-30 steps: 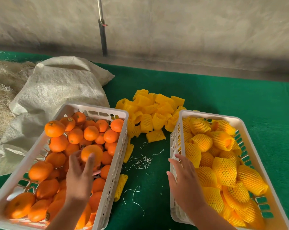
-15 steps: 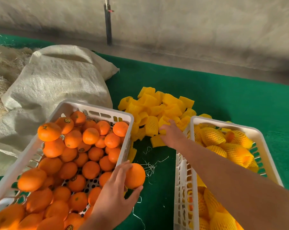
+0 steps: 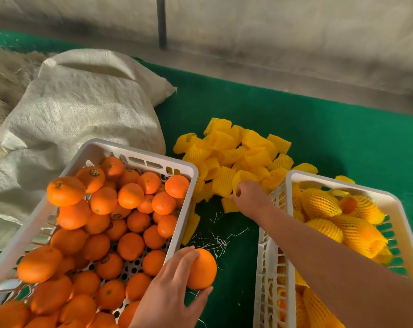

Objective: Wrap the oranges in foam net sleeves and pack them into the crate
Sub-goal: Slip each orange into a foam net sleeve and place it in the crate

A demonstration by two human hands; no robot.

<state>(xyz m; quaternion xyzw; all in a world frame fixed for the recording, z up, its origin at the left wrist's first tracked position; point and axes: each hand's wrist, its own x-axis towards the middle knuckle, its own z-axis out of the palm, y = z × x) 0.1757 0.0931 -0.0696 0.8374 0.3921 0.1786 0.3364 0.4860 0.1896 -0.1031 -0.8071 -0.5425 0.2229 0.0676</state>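
Observation:
My left hand (image 3: 174, 292) grips a bare orange (image 3: 202, 268) just outside the right wall of the white crate (image 3: 139, 152), which holds several loose oranges (image 3: 129, 195). My right hand (image 3: 250, 197) reaches forward to the pile of yellow foam net sleeves (image 3: 238, 152) on the green cloth. Its fingers pinch one sleeve (image 3: 242, 177) at the near edge of the pile. To the right stands a second white crate (image 3: 338, 183) filled with several sleeved oranges (image 3: 319, 204).
A large woven sack (image 3: 82, 102) lies behind the left crate, with dry straw (image 3: 2, 74) beyond it. Loose straw bits (image 3: 215, 240) lie on the green cloth (image 3: 319, 133) between the crates. A dark pole (image 3: 161, 20) stands against the grey wall.
My left hand lifted an orange out of the left crate and brought it over the gap between the crates. My right hand left the right crate's rim and reached to the sleeve pile.

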